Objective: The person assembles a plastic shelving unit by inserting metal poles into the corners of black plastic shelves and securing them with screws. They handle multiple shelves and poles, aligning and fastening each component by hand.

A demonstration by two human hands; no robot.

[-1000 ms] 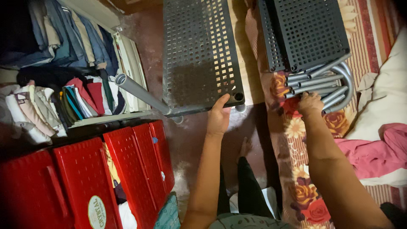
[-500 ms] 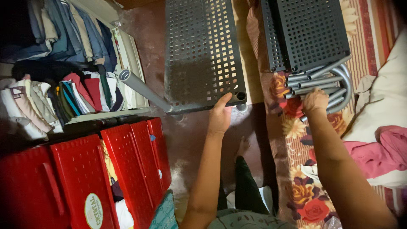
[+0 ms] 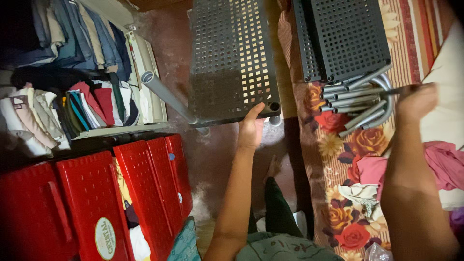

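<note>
Left hand [image 3: 252, 126] clamps the near edge of a dark perforated shelf panel [image 3: 232, 58], fingers curled over its rim beside a round corner socket. The panel is flat and rectangular, a grid of small square holes, looks like hard plastic. One smooth grey tube [image 3: 166, 96], hollow at its open end, juts out from the panel's left corner towards the folded clothes [image 3: 63, 72].

Right of the panel, the right hand [image 3: 416, 100] is closed on a thin grey rod [image 3: 382, 91] that it lifts from a bundle of tubes [image 3: 357, 104]; the hand is blurred, so the exact finger positions are hard to read. The bundle lies right of the panel on a floral mat [image 3: 333, 159] with red roses; several tubes, too overlapped to count. Above the bundle sits a stack of matching panels [image 3: 345, 38], at least two.

Left of and below the held panel stand red slatted plastic drawers [image 3: 96, 203], four fronts visible. One front carries an oval label [image 3: 105, 232], white with a dark rim, low on its face.
</note>
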